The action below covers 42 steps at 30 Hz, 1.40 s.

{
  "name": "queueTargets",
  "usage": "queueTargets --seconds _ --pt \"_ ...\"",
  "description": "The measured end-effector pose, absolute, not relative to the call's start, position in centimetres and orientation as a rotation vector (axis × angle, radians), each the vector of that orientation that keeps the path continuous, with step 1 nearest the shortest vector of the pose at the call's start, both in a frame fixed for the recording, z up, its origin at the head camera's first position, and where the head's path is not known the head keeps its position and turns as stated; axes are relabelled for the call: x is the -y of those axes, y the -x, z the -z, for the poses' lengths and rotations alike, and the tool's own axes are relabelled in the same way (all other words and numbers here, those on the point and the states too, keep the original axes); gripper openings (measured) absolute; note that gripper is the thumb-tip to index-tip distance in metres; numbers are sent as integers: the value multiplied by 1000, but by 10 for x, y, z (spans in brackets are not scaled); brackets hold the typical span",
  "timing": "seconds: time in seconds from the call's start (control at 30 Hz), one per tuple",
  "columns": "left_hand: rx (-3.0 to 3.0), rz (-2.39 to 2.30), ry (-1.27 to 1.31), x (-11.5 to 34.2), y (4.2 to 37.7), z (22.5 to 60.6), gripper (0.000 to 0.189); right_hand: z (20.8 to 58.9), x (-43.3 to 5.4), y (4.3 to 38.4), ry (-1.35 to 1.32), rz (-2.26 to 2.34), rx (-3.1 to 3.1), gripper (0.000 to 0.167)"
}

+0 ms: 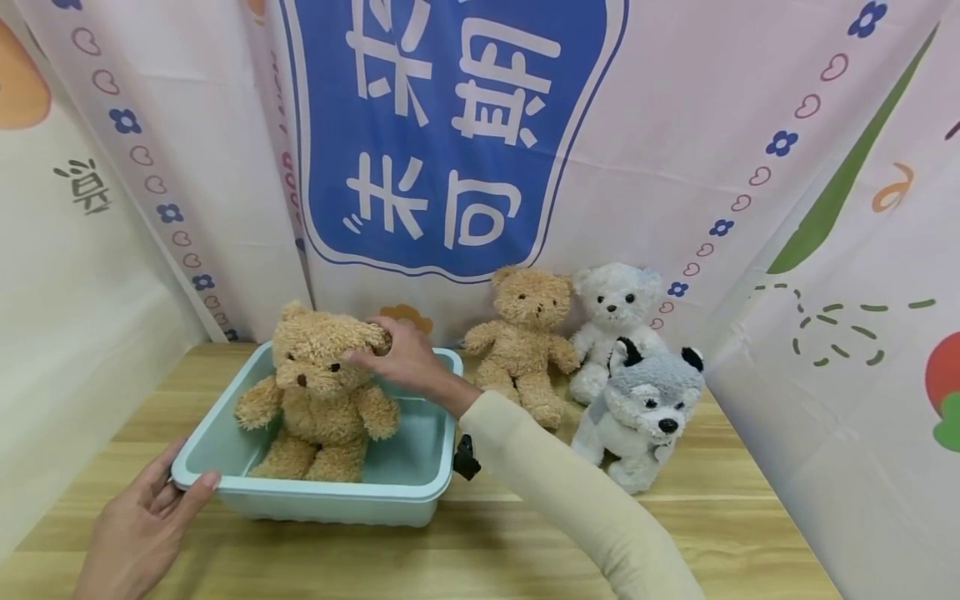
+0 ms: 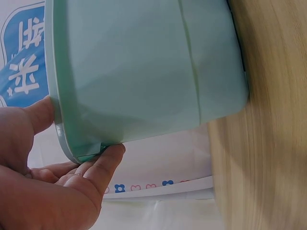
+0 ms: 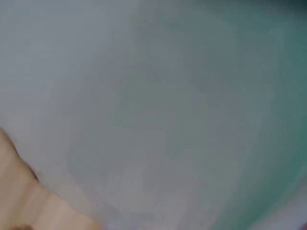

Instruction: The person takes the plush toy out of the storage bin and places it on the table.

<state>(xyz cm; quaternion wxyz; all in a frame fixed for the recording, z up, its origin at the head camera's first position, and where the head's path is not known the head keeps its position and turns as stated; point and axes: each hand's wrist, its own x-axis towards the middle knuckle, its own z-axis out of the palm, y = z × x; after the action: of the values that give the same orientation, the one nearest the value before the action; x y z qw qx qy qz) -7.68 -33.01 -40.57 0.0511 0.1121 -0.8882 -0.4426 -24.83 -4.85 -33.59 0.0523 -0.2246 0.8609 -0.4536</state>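
A light teal plastic bin [image 1: 330, 508] stands on the wooden table. Its near left corner is in the grip of my left hand [image 1: 142, 521], thumb on the rim and fingers beneath it, as the left wrist view also shows. Inside the bin sits a tan teddy bear [image 1: 318, 417], upright and facing me. My right hand [image 1: 405, 354] pinches the side of the bear's head at its ear, with the forearm crossing over the bin's right rim. Close up and blurred, the bin's wall [image 3: 168, 120] fills most of the right wrist view.
Right of the bin sit a second tan teddy bear [image 1: 521, 358], a white teddy bear [image 1: 615, 312] and a grey-and-white husky plush [image 1: 637, 417]. Printed cloth [image 1: 660, 108] hangs behind and on both sides of the wooden table [image 1: 510, 533].
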Motion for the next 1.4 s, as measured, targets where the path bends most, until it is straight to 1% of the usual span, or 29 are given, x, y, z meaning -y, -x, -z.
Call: queueTargets --seconds 0.1,0.17,0.4,0.67,0.83,1.2,1.4 --pt "2708 1344 -352 330 77 405 82 332 47 245 654 1280 -2635 82" --pt "2711 1354 -361 330 78 404 82 329 46 244 643 1232 -2637 84" --pt "2694 1395 -356 330 78 404 82 321 45 244 668 1148 -2645 84" --pt "2669 1422 -363 328 77 404 81 314 49 243 631 1118 -2642 82" --pt "2676 1420 -367 328 78 403 82 313 49 242 614 1087 -2659 84" --pt "2662 1397 -340 328 77 404 81 301 55 240 553 1089 -2624 81" --pt "2689 1374 -354 329 77 403 81 298 59 237 548 1050 -2679 72"
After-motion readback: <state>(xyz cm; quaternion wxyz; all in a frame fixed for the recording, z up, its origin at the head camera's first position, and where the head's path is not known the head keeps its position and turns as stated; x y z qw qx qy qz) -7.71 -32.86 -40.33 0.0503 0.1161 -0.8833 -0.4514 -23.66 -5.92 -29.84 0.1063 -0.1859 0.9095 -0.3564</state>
